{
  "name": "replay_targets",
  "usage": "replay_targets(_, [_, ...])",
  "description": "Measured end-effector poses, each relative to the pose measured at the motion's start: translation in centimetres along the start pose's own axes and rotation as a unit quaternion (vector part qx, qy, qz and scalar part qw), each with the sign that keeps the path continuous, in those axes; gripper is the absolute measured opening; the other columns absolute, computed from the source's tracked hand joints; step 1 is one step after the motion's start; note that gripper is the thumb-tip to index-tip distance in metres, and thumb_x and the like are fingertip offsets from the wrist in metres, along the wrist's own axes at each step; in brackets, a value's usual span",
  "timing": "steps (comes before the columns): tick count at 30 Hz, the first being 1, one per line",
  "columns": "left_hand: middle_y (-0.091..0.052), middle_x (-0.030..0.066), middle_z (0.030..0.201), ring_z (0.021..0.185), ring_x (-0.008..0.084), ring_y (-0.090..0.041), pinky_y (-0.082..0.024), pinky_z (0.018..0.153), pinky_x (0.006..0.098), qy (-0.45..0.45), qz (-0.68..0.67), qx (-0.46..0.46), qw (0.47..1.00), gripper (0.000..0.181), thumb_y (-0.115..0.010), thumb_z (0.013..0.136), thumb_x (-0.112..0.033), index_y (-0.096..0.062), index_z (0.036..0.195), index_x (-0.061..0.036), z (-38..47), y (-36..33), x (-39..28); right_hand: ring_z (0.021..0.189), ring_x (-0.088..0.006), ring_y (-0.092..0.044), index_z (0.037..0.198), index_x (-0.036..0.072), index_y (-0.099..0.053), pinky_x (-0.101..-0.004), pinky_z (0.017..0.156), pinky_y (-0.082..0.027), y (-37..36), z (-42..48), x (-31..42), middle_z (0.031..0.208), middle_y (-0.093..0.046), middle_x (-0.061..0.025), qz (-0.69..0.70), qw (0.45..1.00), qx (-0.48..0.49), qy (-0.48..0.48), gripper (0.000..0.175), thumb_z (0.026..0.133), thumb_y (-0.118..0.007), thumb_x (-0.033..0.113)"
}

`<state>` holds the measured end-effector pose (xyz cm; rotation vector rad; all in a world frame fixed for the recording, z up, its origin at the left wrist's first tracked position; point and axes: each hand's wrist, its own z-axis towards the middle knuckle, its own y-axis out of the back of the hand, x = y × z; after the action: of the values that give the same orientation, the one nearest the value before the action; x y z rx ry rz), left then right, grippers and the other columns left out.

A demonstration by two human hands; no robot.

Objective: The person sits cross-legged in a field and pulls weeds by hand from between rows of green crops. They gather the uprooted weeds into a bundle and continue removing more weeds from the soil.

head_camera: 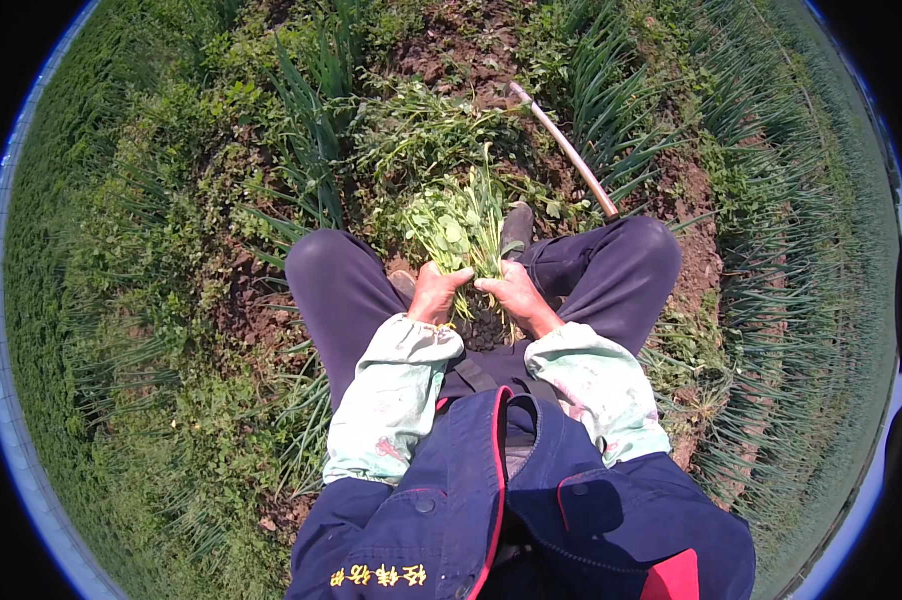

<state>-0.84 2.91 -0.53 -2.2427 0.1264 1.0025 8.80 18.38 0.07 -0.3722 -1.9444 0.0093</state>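
My left hand (437,289) and my right hand (518,294) are close together between my bent knees, thumbs almost meeting. Each is closed on part of a bunch of leafy green plants (454,226), whose leaves point away from me and whose pale stems hang below the fists. Beyond the bunch lies a heap of pulled, partly wilted greens (436,131) on the soil. A long, slightly curved wooden handle (565,144) slants down to my right knee; its lower end is hidden behind the knee.
Rows of onion-like plants (758,300) run along the right, with more tall green leaves (312,142) at the left of the heap. Low leafy growth (173,277) covers the ground on the left. Reddish soil (691,195) shows between the rows. A dark shoe (517,226) is just beyond my right hand.
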Motion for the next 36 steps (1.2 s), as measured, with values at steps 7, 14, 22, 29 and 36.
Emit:
replay_targets(7, [-0.072, 0.0056, 0.099, 0.080, 0.0144, -0.068, -0.053, 0.066, 0.0271, 0.017, 0.043, 0.038, 0.998, 0.026, -0.071, 0.089, 0.001, -0.067, 0.114, 0.0000, -0.7, -0.7, -1.1, 0.081, -0.0127, -0.069, 0.112, -0.004, -0.069, -0.0281, 0.074, -0.056, 0.1, -0.1, 1.2, 0.097, -0.073, -0.0062, 0.140, 0.986, -0.095, 0.005, 0.025, 0.089, -0.061, 0.002])
replay_targets(14, [-0.072, 0.0053, 0.096, 0.080, 0.0152, -0.068, -0.055, 0.065, 0.0281, 0.023, -0.003, -0.030, 0.999, 0.021, -0.073, 0.089, -0.002, -0.069, 0.110, -0.0006, -0.4, -0.7, -0.7, 0.088, -0.0117, -0.069, 0.117, -0.003, -0.069, -0.0270, 0.081, -0.056, 0.0, 0.1, 0.5, 0.107, -0.074, -0.0054, 0.092, 0.992, -0.082, -0.013, 0.026, 0.092, -0.071, 0.003])
replay_targets(22, [-0.070, 0.0028, 0.095, 0.081, 0.0144, -0.067, -0.056, 0.073, 0.0286, 0.032, 0.017, -0.015, 0.999, 0.025, -0.078, 0.088, -0.006, -0.066, 0.110, -0.0032, -0.3, 0.0, 0.0, 0.092, -0.0111, -0.067, 0.121, -0.003, -0.068, -0.0274, 0.085, -0.054, -0.3, 0.0, 0.0, 0.107, -0.072, -0.0044, 0.050, 0.998, -0.016, 0.048, 0.033, 0.088, -0.069, -0.001])
replay_targets(29, [-0.070, 0.0030, 0.100, 0.087, 0.0114, -0.064, -0.051, 0.080, 0.0276, 0.004, 0.059, 0.017, 0.998, 0.025, -0.069, 0.096, -0.018, -0.069, 0.113, -0.0002, -0.2, -0.7, -0.3, 0.091, -0.0107, -0.067, 0.120, -0.003, -0.069, -0.0265, 0.084, -0.055, -0.7, -0.2, 1.6, 0.107, -0.073, -0.0054, 0.028, 0.999, -0.040, 0.014, 0.031, 0.090, -0.070, 0.003])
replay_targets(36, [-0.068, 0.0033, 0.095, 0.082, 0.0116, -0.063, -0.055, 0.076, 0.0280, -0.007, -0.017, 0.014, 1.000, 0.023, -0.065, 0.099, -0.015, -0.068, 0.117, -0.0019, -0.3, -0.6, -0.7, 0.084, -0.0118, -0.068, 0.112, -0.003, -0.073, -0.0264, 0.075, -0.054, -0.7, -0.5, 2.5, 0.100, -0.074, -0.0064, 0.172, 0.984, -0.049, -0.012, 0.032, 0.082, -0.062, -0.005])
